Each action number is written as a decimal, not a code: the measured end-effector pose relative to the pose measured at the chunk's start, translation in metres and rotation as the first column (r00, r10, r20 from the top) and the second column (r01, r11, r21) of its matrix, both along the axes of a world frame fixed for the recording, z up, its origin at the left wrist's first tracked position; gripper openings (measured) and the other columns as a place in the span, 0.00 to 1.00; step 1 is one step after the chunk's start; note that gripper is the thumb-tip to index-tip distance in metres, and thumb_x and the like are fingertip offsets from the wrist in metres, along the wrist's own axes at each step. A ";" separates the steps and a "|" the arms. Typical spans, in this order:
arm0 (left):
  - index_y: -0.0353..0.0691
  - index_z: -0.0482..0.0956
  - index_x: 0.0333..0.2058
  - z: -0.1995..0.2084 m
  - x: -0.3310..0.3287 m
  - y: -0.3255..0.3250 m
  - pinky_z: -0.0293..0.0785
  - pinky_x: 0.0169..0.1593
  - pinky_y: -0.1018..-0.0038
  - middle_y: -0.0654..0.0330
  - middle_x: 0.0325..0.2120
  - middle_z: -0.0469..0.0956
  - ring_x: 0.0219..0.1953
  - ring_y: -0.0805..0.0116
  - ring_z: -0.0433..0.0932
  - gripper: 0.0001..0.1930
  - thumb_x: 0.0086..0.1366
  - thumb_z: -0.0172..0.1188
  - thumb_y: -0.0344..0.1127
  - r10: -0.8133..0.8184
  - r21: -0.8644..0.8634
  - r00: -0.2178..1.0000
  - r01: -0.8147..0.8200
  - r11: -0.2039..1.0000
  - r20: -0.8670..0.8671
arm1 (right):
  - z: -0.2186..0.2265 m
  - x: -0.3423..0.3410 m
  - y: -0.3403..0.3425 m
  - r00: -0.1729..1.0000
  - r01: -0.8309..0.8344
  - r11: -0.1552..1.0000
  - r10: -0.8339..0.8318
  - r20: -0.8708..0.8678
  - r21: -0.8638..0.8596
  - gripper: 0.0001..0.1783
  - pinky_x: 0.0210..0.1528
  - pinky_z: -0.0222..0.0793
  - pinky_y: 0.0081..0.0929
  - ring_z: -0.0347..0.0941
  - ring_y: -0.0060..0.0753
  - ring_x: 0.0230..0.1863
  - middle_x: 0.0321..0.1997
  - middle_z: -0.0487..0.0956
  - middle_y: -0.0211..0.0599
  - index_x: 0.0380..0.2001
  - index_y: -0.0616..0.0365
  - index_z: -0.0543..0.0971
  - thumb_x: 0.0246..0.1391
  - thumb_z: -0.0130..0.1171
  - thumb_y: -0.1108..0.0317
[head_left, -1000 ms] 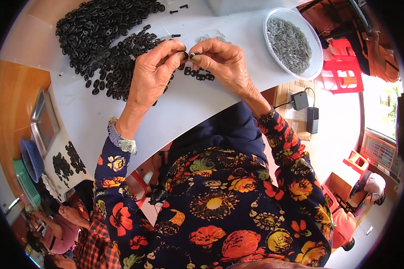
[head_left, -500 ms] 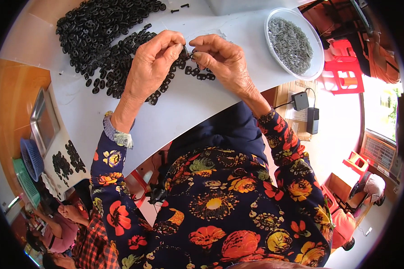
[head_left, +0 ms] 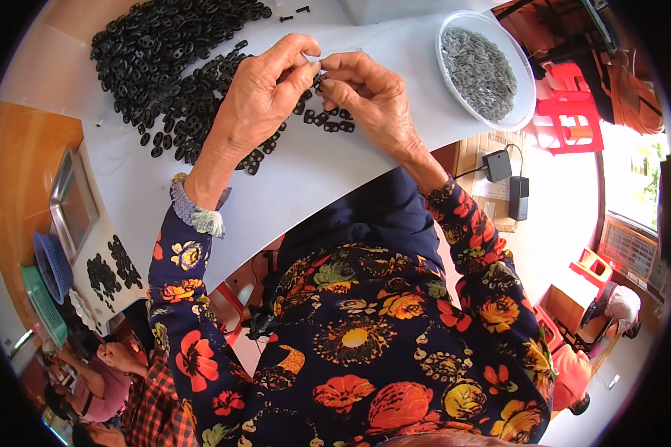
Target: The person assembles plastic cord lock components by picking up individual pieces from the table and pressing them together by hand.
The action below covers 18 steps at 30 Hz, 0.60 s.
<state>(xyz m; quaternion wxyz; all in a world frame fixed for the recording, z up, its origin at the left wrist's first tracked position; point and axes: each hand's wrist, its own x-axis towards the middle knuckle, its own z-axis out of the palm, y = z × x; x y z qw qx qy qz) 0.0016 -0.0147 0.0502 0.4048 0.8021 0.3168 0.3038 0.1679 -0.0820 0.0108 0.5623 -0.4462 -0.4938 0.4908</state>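
Over the table, my left hand point(head_left: 259, 97) and my right hand point(head_left: 376, 93) meet fingertip to fingertip, both closed in a pinch. Between them shows a bit of a small black piece point(head_left: 318, 80), mostly covered by the fingers. Right below lie several joined-looking black two-holed pieces point(head_left: 329, 119). To the left of my left hand spreads a big heap of small black oval pieces with two holes point(head_left: 164, 63), some partly under my wrist. A round clear tub point(head_left: 528, 108) at the right holds a mass of small translucent grey parts point(head_left: 479, 71).
A whitish table point(head_left: 313, 179) curves in front of me. On a side table at left are a metal tray point(head_left: 73, 201), baskets point(head_left: 52, 261) and more black pieces point(head_left: 112, 272). Co-workers point(head_left: 149, 402) sit at lower left. Red stools point(head_left: 574, 123) and a cardboard box point(head_left: 473, 167) stand right.
My left hand has moved slightly up and to the right, so its fingertips now come up against those of my right hand. The right hand has barely shifted.
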 end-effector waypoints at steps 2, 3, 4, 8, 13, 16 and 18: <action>0.36 0.73 0.38 -0.001 0.001 0.001 0.66 0.29 0.79 0.65 0.21 0.73 0.23 0.77 0.68 0.10 0.68 0.50 0.37 0.008 0.002 1.000 -0.008 1.000 0.008 | -0.001 0.001 0.001 1.000 0.023 1.000 -0.023 -0.020 0.000 0.13 0.37 0.72 0.17 0.75 0.18 0.31 0.33 0.80 0.34 0.45 0.64 0.74 0.57 0.56 0.75; 0.36 0.73 0.37 -0.003 0.001 -0.001 0.67 0.30 0.78 0.65 0.21 0.74 0.24 0.76 0.69 0.13 0.69 0.48 0.41 0.048 -0.060 0.996 -0.044 0.997 0.072 | -0.001 0.002 0.001 0.998 0.040 0.999 -0.040 -0.040 -0.002 0.12 0.37 0.72 0.17 0.75 0.18 0.31 0.34 0.80 0.35 0.45 0.65 0.74 0.57 0.56 0.74; 0.36 0.73 0.37 -0.007 -0.001 -0.003 0.68 0.31 0.76 0.64 0.21 0.75 0.25 0.75 0.71 0.16 0.70 0.46 0.45 0.092 -0.124 0.987 -0.076 0.989 0.131 | -0.001 0.002 0.001 0.998 0.043 0.999 -0.043 -0.041 -0.002 0.12 0.37 0.72 0.17 0.75 0.18 0.31 0.34 0.80 0.35 0.45 0.65 0.74 0.57 0.56 0.74; 0.36 0.74 0.35 -0.014 -0.001 -0.017 0.69 0.32 0.76 0.62 0.24 0.76 0.27 0.77 0.72 0.19 0.71 0.45 0.47 0.056 -0.249 0.995 -0.034 0.968 0.079 | -0.002 0.001 0.002 0.997 0.030 0.999 -0.028 -0.068 0.040 0.12 0.38 0.73 0.19 0.74 0.19 0.31 0.32 0.80 0.35 0.45 0.67 0.74 0.57 0.56 0.75; 0.34 0.73 0.34 -0.022 0.007 -0.031 0.74 0.37 0.79 0.62 0.24 0.76 0.28 0.78 0.74 0.11 0.69 0.51 0.37 0.159 -0.339 0.949 -0.060 0.939 0.273 | -0.003 -0.002 0.003 0.997 0.027 0.999 -0.025 -0.073 0.037 0.11 0.39 0.74 0.20 0.74 0.18 0.31 0.31 0.79 0.34 0.44 0.68 0.75 0.57 0.55 0.76; 0.34 0.73 0.34 -0.025 0.008 -0.033 0.72 0.33 0.81 0.64 0.22 0.75 0.26 0.79 0.73 0.11 0.69 0.50 0.37 0.181 -0.264 0.944 -0.106 0.959 0.276 | -0.004 -0.003 0.003 0.994 0.022 0.999 -0.019 -0.109 0.034 0.11 0.38 0.74 0.20 0.74 0.18 0.31 0.32 0.80 0.34 0.43 0.68 0.75 0.57 0.55 0.77; 0.34 0.73 0.33 -0.026 0.006 -0.031 0.70 0.31 0.81 0.65 0.21 0.74 0.25 0.80 0.71 0.11 0.69 0.50 0.37 0.194 -0.243 0.951 -0.134 0.961 0.242 | -0.003 -0.002 0.002 0.999 0.025 0.998 -0.023 -0.032 0.051 0.11 0.38 0.74 0.20 0.75 0.18 0.31 0.32 0.80 0.34 0.43 0.67 0.75 0.56 0.55 0.78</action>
